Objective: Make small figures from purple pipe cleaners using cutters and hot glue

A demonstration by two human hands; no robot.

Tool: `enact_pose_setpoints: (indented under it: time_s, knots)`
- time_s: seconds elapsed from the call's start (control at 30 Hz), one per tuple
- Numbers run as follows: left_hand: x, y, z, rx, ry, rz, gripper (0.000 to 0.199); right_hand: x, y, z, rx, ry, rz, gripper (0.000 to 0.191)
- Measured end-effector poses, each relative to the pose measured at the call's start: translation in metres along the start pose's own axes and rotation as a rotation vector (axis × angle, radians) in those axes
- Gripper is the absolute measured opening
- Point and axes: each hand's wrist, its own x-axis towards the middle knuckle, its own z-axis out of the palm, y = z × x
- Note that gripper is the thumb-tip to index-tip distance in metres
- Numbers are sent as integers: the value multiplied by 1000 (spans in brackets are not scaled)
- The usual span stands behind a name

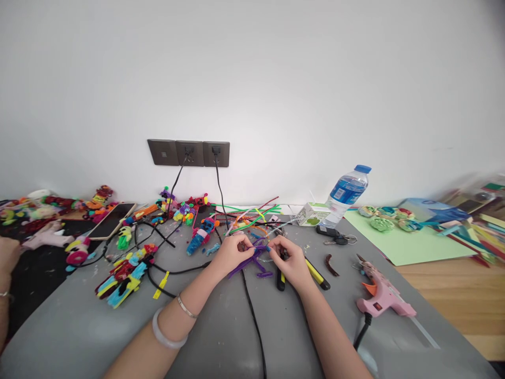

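Purple pipe cleaners [258,252] stretch between my two hands above the grey table [221,326]. My left hand [235,251] pinches them from the left, thumb and forefinger pressed together. From the right, my right hand [290,259] grips the other end in a closed pinch. Loose purple strands hang below and to the left of the fingers, and a small purple loop [264,274] shows just under them. Yellow-and-black pliers [316,273] lie on the table, partly hidden behind my right hand.
Colourful pipe-cleaner figures [126,276] and a phone [111,221] lie at left. A bottle [349,192], juice box [312,213], keys [341,239] and pink glue gun [384,295] are at right. A black cable [252,310] crosses the middle. Another person's hand [8,255] shows at far left.
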Motion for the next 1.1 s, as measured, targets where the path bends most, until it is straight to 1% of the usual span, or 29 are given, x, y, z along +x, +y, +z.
enact_pose_setpoints:
  time_s: [0.9, 1.1]
  knots:
    - [0, 1, 0, 1, -7, -6, 12, 0, 0, 0, -5, -1, 7, 9]
    - [0, 0, 0, 1, -2, 11, 11, 1, 0, 1, 0, -4, 14, 8]
